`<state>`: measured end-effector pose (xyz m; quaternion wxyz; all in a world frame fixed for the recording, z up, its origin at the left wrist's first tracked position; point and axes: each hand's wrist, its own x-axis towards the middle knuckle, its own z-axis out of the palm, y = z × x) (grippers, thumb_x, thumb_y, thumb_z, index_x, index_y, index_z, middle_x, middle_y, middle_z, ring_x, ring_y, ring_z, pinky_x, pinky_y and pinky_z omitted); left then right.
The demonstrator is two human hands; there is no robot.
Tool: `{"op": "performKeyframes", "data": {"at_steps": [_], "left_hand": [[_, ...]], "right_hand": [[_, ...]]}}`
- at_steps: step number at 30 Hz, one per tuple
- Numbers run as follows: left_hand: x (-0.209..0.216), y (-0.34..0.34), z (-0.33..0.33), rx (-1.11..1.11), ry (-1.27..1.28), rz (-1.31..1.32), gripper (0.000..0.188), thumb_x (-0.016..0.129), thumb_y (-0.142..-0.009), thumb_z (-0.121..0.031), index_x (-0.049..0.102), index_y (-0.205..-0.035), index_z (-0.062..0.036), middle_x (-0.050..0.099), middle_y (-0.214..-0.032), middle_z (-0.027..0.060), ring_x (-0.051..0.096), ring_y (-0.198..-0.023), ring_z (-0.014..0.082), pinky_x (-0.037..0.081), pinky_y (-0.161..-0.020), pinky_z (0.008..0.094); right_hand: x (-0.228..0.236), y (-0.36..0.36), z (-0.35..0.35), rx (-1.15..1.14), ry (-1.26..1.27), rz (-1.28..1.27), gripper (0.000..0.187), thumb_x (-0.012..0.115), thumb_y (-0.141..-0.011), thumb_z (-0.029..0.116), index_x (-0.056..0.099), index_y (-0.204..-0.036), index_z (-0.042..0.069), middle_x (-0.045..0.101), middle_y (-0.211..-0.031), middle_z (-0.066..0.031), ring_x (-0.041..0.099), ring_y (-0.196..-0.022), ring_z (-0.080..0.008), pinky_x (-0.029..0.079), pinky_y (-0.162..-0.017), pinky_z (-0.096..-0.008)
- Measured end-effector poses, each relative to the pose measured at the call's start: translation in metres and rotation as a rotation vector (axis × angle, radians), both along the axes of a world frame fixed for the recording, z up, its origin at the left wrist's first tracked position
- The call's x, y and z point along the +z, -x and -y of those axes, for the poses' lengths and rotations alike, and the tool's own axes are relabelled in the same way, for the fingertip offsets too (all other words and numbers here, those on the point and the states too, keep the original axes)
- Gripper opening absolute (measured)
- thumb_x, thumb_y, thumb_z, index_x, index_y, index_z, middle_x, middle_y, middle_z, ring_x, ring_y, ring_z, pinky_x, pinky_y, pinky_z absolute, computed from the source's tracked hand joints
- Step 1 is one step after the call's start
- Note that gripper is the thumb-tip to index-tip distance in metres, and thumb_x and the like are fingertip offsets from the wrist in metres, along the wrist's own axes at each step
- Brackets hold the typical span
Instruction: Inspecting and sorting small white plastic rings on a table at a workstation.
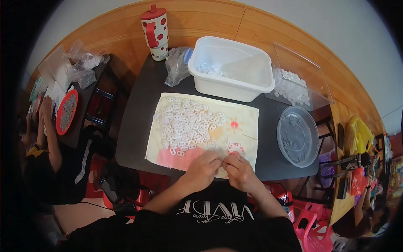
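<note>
My left hand (201,171) and my right hand (241,171) meet at the front edge of a cream cloth (247,119) printed with pink and yellow shapes. Both have their fingers closed in a pinch, fingertips almost touching. Whatever they hold is too small and too covered to name. Beyond them, a heap of small white pieces, each with two holes (180,126), is spread over the cloth's left and middle. A thin stick-like tool (250,137) lies on the right part of the cloth, beyond my right hand.
Behind the cloth stands a white tub (231,86) with small pieces inside. Right of it are a clear box (294,88) of white pieces and a round clear container (297,138). A spotted tumbler (155,35) and plastic bag (177,67) stand back left. Another person works at left beside a red tray (59,115).
</note>
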<state>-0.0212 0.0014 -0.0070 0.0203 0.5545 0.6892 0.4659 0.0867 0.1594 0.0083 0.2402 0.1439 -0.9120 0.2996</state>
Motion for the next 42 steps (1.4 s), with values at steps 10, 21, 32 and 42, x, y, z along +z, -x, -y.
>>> {"op": "performKeyframes", "data": {"at_steps": [10, 21, 32, 42], "left_hand": [[0.01, 0.001, 0.009, 0.045, 0.052, 0.191, 0.031, 0.07, -0.078, 0.001, 0.066, -0.109, 0.0019, 0.061, -0.085, 0.0151, 0.062, -0.078, 0.0308, 0.05, -0.067, 0.0376], [-0.002, -0.001, 0.011, 0.034, -0.032, 0.107, 0.028, 0.071, -0.078, 0.0, 0.067, -0.106, 0.0011, 0.062, -0.089, 0.0153, 0.062, -0.082, 0.0326, 0.051, -0.072, 0.0389], [0.001, 0.001, 0.01, 0.006, -0.058, 0.099, 0.025, 0.071, -0.079, -0.001, 0.068, -0.103, 0.0025, 0.062, -0.089, 0.0156, 0.062, -0.081, 0.0325, 0.051, -0.07, 0.0397], [-0.001, 0.004, 0.014, 0.246, -0.202, 0.235, 0.019, 0.067, -0.08, 0.008, 0.068, -0.099, 0.0045, 0.063, -0.083, 0.013, 0.06, -0.067, 0.023, 0.047, -0.06, 0.0304]], "right_hand": [[0.047, -0.008, -0.039, -0.233, 0.09, -0.193, 0.018, 0.069, -0.071, -0.006, 0.064, -0.086, 0.002, 0.065, -0.081, -0.0091, 0.065, -0.074, -0.0278, 0.052, -0.065, -0.0346], [0.112, 0.059, -0.129, -0.632, -0.04, -0.276, 0.007, 0.066, -0.085, -0.006, 0.066, -0.089, 0.0, 0.065, -0.08, -0.0054, 0.059, -0.069, -0.0125, 0.048, -0.064, -0.0269], [0.015, 0.1, -0.034, -0.075, -0.262, 0.12, 0.011, 0.068, -0.079, 0.007, 0.067, -0.089, 0.005, 0.055, -0.086, -0.0137, 0.059, -0.08, -0.0329, 0.048, -0.07, -0.0421], [0.026, 0.05, -0.031, 0.113, -0.213, 0.223, 0.013, 0.065, -0.075, 0.005, 0.066, -0.089, 0.004, 0.056, -0.087, -0.0133, 0.06, -0.079, -0.0319, 0.049, -0.067, -0.0409]]}}
